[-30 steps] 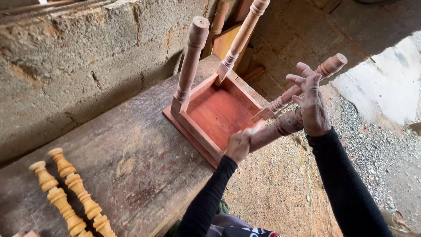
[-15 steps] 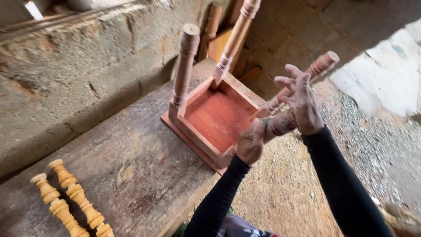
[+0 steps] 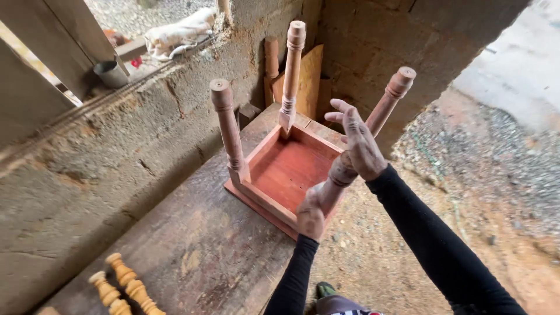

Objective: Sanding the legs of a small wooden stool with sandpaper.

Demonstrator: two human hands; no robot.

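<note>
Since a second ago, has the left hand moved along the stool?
No. The left hand still grips the base of the near leg at the corner of the upturned stool, as before; only the camera shifted.

matt reddish wooden stool (image 3: 291, 169), rough weathered wooden bench (image 3: 192, 256)

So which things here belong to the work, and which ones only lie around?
In the work:
upturned stool
near stool leg
left hand
right hand

Lying around:
loose turned spindles
metal can
boards in the corner
</note>
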